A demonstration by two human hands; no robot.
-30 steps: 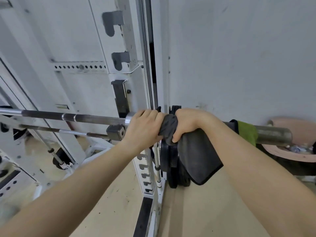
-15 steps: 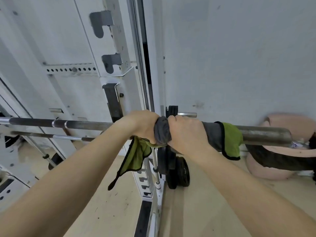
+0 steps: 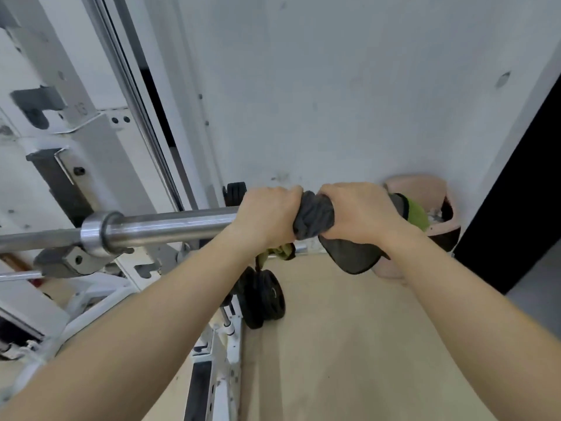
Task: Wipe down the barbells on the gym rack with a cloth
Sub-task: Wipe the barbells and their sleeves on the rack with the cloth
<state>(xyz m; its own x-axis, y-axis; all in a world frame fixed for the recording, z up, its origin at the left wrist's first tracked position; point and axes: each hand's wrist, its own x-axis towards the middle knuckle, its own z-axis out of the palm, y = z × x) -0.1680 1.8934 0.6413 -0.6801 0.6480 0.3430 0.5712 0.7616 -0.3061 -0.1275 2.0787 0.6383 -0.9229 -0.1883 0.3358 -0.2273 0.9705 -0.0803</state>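
Both hands are closed in full fists around the same bar, knuckles up, side by side. The left hand [image 3: 268,215] is wrapped tight over the sleeve end of the bare steel barbell [image 3: 170,224], with a green scrap of cloth hanging out from under its palm. The right hand [image 3: 359,212] is clenched just beside it, gripping the dark grey cloth with a green underside [image 3: 314,217], which is bunched into a thick roll between the two fists and wound round the bar. A flap of the same cloth droops below the right wrist, and a green edge sticks out past the right hand's outer side.

The barbell's long axis runs nearly level across the view, from far left of the left hand through both fists, rising a little toward the right. Its end beyond the right hand is hidden by hand and cloth. Left of the left hand the sleeve meets a shiny collar and rests on a grey hook of the white metal gym rack [image 3: 100,165]. Below the hands, small black weight plates [image 3: 265,296] sit low on the rack above the tan floor [image 3: 349,344]. Beyond the right hand, a pink bin [image 3: 425,189] stands against the white wall [image 3: 349,86].
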